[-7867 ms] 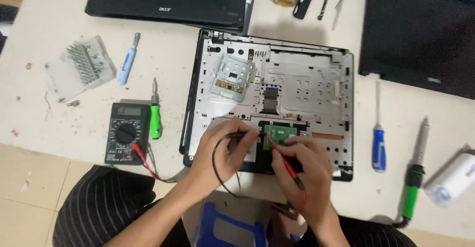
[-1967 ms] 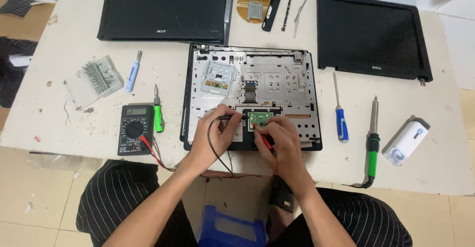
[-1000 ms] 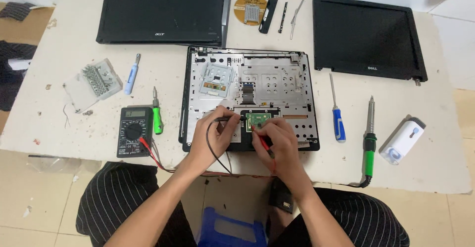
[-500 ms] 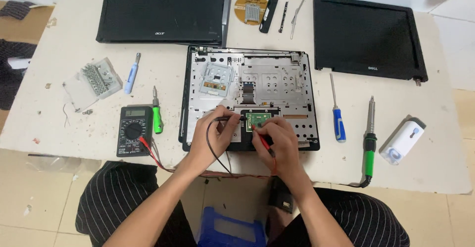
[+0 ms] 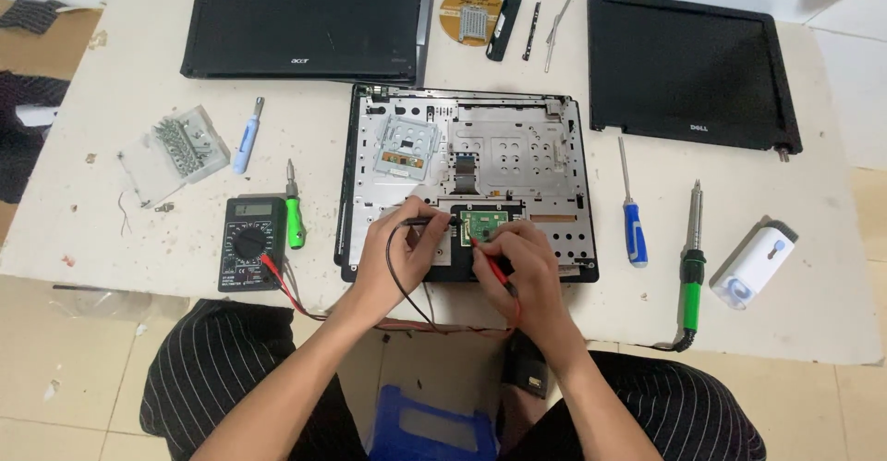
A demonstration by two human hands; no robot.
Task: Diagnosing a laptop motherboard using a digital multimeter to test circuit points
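Head view: I look straight down on my two hands over a stripped grey metal laptop base point(image 5: 467, 161), which lies square on the pale, scuffed bench point(image 5: 111, 230) right ahead of me. My left hand point(image 5: 397, 248) is pinched on a thin black plastic meter probe point(image 5: 427, 224) that lies almost level, tip pointing right. My right hand point(image 5: 527, 267) is closed round a slim red plastic meter probe point(image 5: 488, 262) that slants up-left. Both tips meet at a small green rectangular circuit board point(image 5: 482, 224), set in the near edge of the base, between the hands and just beyond the fingertips. The board's long axis runs left to right; both hands are about equally near, close together but not touching.

Black and red rubbery leads loop back over the bench edge to a dark boxy multimeter with a round dial point(image 5: 251, 242), left of the base. A green-handled screwdriver point(image 5: 294, 216) lies just beside it. To the right lie a blue-handled screwdriver point(image 5: 632, 216) and a green-handled soldering iron point(image 5: 691, 262), both lengthwise away from me. Two matt black laptop lids lie at the far side.
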